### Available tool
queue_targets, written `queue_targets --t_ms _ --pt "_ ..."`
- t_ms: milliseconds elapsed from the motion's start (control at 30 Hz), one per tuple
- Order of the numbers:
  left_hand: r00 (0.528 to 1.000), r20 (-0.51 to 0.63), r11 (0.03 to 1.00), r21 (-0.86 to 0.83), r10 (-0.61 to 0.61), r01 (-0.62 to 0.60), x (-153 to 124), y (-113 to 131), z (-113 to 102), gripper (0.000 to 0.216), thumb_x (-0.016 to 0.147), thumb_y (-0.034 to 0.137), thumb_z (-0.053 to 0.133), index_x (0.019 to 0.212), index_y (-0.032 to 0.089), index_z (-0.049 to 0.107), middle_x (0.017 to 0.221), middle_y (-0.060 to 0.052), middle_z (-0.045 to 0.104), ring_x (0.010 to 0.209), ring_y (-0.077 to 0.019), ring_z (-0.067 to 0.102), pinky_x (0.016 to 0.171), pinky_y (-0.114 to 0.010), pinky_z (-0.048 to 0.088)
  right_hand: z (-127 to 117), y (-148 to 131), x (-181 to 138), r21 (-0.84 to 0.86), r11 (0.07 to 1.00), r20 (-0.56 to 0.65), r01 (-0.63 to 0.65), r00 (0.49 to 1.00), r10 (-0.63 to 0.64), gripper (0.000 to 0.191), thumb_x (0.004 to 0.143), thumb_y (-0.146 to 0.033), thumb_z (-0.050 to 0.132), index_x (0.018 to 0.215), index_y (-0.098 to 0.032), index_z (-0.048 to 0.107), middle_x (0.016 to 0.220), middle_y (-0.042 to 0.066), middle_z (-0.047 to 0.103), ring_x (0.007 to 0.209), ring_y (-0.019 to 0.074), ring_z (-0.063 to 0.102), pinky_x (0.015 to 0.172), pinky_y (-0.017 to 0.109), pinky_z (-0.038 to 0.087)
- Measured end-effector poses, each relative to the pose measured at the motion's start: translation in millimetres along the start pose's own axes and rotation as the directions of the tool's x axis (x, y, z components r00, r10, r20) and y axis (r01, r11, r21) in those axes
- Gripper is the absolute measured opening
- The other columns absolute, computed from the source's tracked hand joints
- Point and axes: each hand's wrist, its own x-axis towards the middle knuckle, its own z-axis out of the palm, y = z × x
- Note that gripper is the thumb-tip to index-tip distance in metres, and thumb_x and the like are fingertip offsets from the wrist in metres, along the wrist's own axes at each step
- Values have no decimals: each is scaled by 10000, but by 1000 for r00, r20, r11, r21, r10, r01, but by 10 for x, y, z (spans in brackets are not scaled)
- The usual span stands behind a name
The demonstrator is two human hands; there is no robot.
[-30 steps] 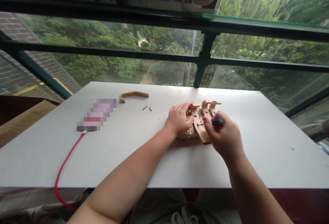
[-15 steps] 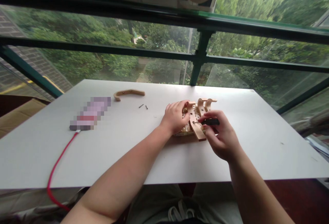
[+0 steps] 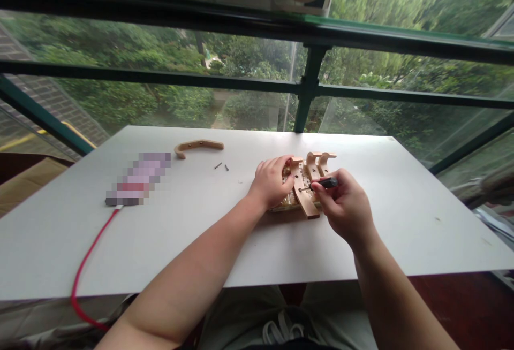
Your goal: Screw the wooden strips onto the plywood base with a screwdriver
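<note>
A light wooden assembly point(image 3: 302, 195) with several curved hook-shaped pieces lies on the white table point(image 3: 225, 243), right of centre. My left hand point(image 3: 270, 183) grips its left side, fingers curled over the top. My right hand point(image 3: 344, 208) is closed round a small black-handled screwdriver point(image 3: 324, 182), whose tip points left into one of the wooden pieces. A separate curved wooden hook point(image 3: 197, 147) lies apart at the back left. Two small dark screws point(image 3: 221, 166) rest between that hook and my left hand.
A blurred-out object point(image 3: 137, 179) with a red cable point(image 3: 86, 264) running off the front edge lies on the table's left. Beyond the far edge stands a glass railing with green metal bars point(image 3: 307, 93). A cardboard box point(image 3: 20, 184) sits left of the table.
My right hand has turned a little on the screwdriver. The view has drifted, so everything sits slightly further left. The left hand keeps its hold.
</note>
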Motion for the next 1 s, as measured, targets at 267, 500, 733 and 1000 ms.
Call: queue_targets --t_ms 267,500,733,1000 --pt "1000 -5 1000 -4 4 -4 -6 3 -4 450 848 277 566 1294 240 530 1253 -38 654 1156 -248 584 1038 -393 417 10 -87 33 -109 994 -89 16 996 -25 334 819 -419 679 698 -211 447 547 -68 492 497 81 421 502 228 344" --pt "1000 5 1000 5 3 -3 -10 36 -22 439 850 279 565 1287 244 540 1251 -43 655 1156 -256 579 1028 -400 415 50 -80 15 -138 990 -148 27 988 -48 345 830 -405 663 656 -206 441 537 -54 476 501 92 409 544 257 359" --pt "1000 -3 1000 10 5 -5 -7 32 -17 441 851 285 564 1290 243 531 1258 -42 651 1153 -252 581 1031 -401 413 96 1 -20 46 997 -73 65 995 -62 288 893 -346 590 1146 -278 469 1039 16 690 649 125 624 631 287 505" --pt "1000 -6 1000 13 7 -7 -12 37 -23 445 845 281 567 1287 244 535 1230 -43 660 1137 -253 587 1031 -400 413 47 33 -93 173 981 81 89 991 -104 320 873 -220 556 1150 -264 403 1056 49 682 820 161 658 745 324 540"
